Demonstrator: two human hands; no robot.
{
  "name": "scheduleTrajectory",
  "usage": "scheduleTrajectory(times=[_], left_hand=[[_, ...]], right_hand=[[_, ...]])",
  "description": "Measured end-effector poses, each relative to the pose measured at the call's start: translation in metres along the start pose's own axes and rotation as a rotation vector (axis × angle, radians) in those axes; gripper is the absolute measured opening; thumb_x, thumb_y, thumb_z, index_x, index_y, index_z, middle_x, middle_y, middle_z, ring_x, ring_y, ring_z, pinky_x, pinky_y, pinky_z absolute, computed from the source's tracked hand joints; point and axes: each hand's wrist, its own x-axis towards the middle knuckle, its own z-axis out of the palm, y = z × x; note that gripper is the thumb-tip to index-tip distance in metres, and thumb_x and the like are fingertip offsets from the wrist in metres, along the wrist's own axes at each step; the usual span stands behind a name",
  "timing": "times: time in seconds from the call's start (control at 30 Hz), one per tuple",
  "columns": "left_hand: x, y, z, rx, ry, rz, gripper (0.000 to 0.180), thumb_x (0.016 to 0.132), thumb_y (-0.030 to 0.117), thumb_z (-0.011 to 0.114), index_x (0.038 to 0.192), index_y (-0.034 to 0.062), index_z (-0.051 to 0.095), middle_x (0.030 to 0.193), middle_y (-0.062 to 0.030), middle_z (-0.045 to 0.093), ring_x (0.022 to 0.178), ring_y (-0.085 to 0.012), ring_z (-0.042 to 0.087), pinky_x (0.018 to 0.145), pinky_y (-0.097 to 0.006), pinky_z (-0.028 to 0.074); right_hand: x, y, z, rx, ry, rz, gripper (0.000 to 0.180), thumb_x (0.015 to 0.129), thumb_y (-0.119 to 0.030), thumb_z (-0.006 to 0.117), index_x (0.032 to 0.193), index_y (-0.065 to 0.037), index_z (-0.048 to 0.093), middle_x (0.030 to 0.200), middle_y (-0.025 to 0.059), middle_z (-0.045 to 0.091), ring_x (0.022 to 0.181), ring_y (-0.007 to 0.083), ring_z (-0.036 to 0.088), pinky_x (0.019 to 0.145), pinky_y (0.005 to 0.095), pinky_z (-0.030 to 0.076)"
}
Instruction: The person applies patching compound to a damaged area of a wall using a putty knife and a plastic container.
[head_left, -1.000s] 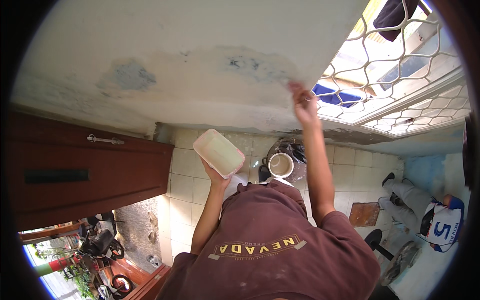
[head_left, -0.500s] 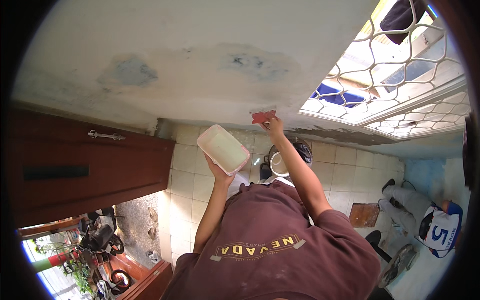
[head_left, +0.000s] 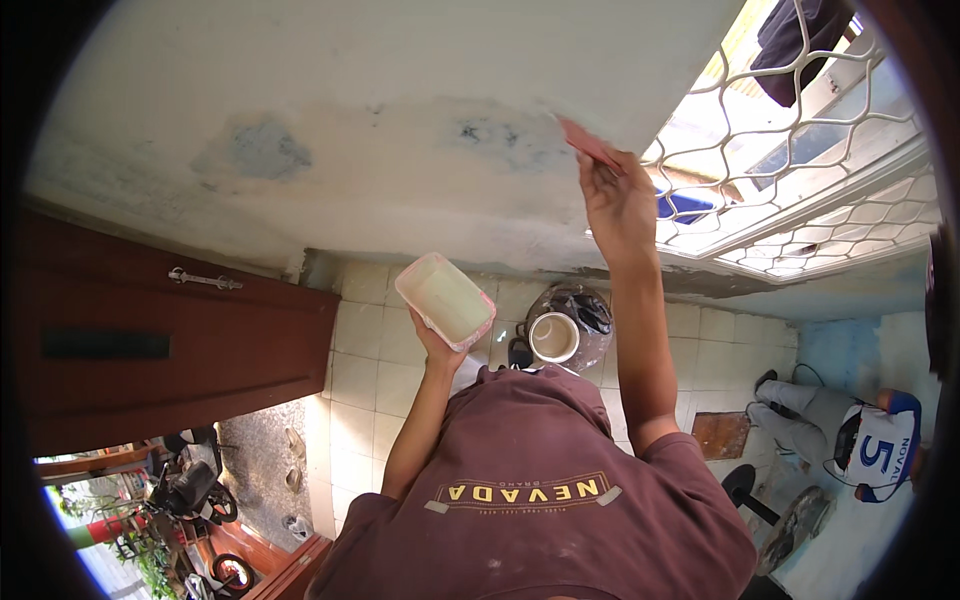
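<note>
My right hand [head_left: 622,205] is raised at the wall, its fingers closed on a red putty knife [head_left: 590,145]. The blade's edge lies at or close to the plaster, right of a grey-blue stained patch [head_left: 490,133]. Lower and to the left, my left hand [head_left: 438,340] grips a pale rectangular plastic tub [head_left: 447,300] from beneath and from its side. The tub is tilted with its mouth showing, and its inside is coated whitish. The wall [head_left: 380,200] carries smeared plaster and another dull blue patch [head_left: 268,147] farther left.
A barred window [head_left: 790,150] borders the wall on the right. On the tiled floor, a white bucket [head_left: 554,337] stands beside a black plastic bag [head_left: 585,308]. A brown door [head_left: 170,330] is at left. Another person [head_left: 850,440] is at the far right, near a round-seated stool [head_left: 795,530].
My right hand has swept the putty knife up the wall and rightward, from low down to beside the stained patch. My left hand and the tub have hardly shifted.
</note>
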Motion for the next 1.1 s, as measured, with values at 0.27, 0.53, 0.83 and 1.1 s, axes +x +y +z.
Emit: scheduleTrajectory(times=[0.27,0.53,0.83,1.1], left_hand=[[-0.01,0.014,-0.004,-0.025,0.057,0.03,0.06,0.099,0.066,0.041,0.135,0.0189,0.052,0.124,-0.0013,0.062,0.116,-0.023,0.063,0.098,-0.046,0.054],[-0.017,0.031,-0.042,0.011,0.049,0.065,0.066,0.099,0.068,0.039,0.142,0.018,0.046,0.13,-0.004,0.06,0.12,-0.0258,0.062,0.099,-0.05,0.054],[-0.014,0.025,-0.019,0.003,0.059,0.029,0.074,0.095,0.074,0.04,0.141,0.0168,0.047,0.129,-0.0074,0.06,0.121,-0.0302,0.06,0.102,-0.055,0.051],[-0.02,0.016,-0.013,-0.03,0.044,0.027,0.065,0.099,0.069,0.038,0.137,0.0174,0.05,0.124,-0.0054,0.062,0.115,-0.0263,0.063,0.098,-0.05,0.054]], right_hand=[[0.007,0.138,-0.192,-0.418,0.295,0.153,0.019,0.096,-0.023,0.06,0.107,-0.008,0.061,0.101,0.005,0.067,0.088,0.0176,0.065,0.079,0.0321,0.053],[0.075,0.186,-0.277,-0.284,0.275,0.328,0.028,0.099,-0.024,0.055,0.112,0.0,0.061,0.101,0.011,0.068,0.088,0.0183,0.067,0.077,0.024,0.057],[0.019,0.005,-0.024,-0.062,0.023,-0.004,0.012,0.092,-0.006,0.063,0.099,0.003,0.062,0.096,0.0111,0.07,0.083,0.0199,0.067,0.073,0.0242,0.056],[-0.025,0.054,-0.106,-0.317,0.11,-0.058,0.018,0.097,-0.021,0.063,0.109,-0.007,0.065,0.098,0.0013,0.064,0.09,0.0137,0.06,0.076,0.0311,0.046]])
